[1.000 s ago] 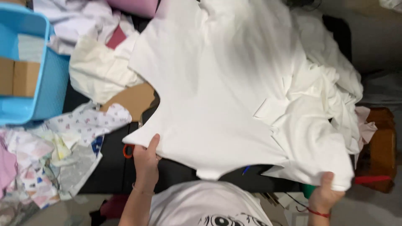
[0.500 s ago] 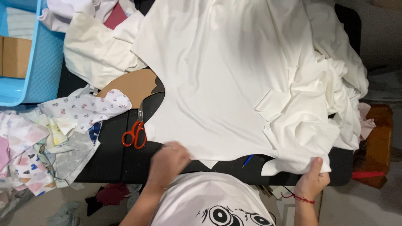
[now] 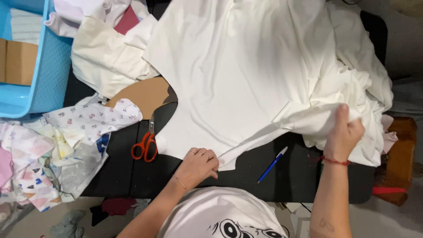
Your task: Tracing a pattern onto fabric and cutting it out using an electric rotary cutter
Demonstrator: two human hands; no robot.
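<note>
1. The left hand (image 3: 199, 164) lies knuckles-up with fingers curled on the near cut edge of the white fabric sheet (image 3: 238, 75); it appears to pinch or pin that edge, though the grip underneath is hidden.
2. The right hand (image 3: 344, 132) is closed in a fist around a bunched fold at the sheet's right side, lifted slightly off the black table (image 3: 132, 176).
3. The sheet covers most of the table and spreads away from the person; its near edge runs in a curved, cut outline.
4. Judged from this, the step in hand is spreading and smoothing the sheet flat. The next move seems to call for drawing the bunched right part outward while the near edge stays pinned, so the wrinkles leave without dragging the cut outline.
5. The fabric looks soft, thin and matte, draping in shallow folds, rumpled thickly at the right.
6. Left of the sheet's near edge lie orange-handled scissors (image 3: 145, 145), blades towards a brown cardboard pattern piece (image 3: 145, 94) partly under the cloth.
7. Just below the sheet, between the hands, lies a blue pen (image 3: 272, 164).
8. Further left are printed fabric scraps (image 3: 88, 121) and a light blue plastic basket (image 3: 44, 70).
</note>
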